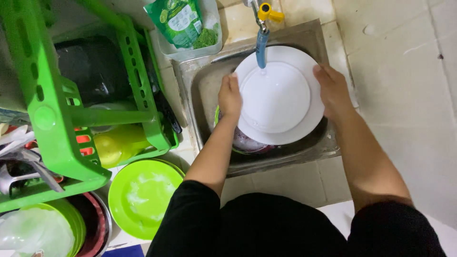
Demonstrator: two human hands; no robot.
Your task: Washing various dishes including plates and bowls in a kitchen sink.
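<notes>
Over the small steel sink [200, 90] I hold a white plate [280, 97] flat, its face turned up toward me, right under the tap [263, 28] with the yellow handle and blue spout. My left hand [230, 97] is closed on the plate's left edge, fingers curled around the rim, and my right hand [333, 90] grips the right edge the same way, thumb on top. The spout ends just above the upper part of the plate. Below the plate, inside the sink, a bowl with a green rim [240, 143] peeks out, mostly covered. At the back of the sink stands a clear tub [212, 45] holding a green pouch [178, 19] and a green scrubber [205, 38]. To my left, a green plastic rack [57, 123] carries a yellow-green jug [116, 145] and some dark dishes. In front of the rack, near my left elbow, lies a soapy green plate [143, 197], and beside it sit stacked bowls [71, 228]. The counter [404, 95] around the sink is pale tile.
</notes>
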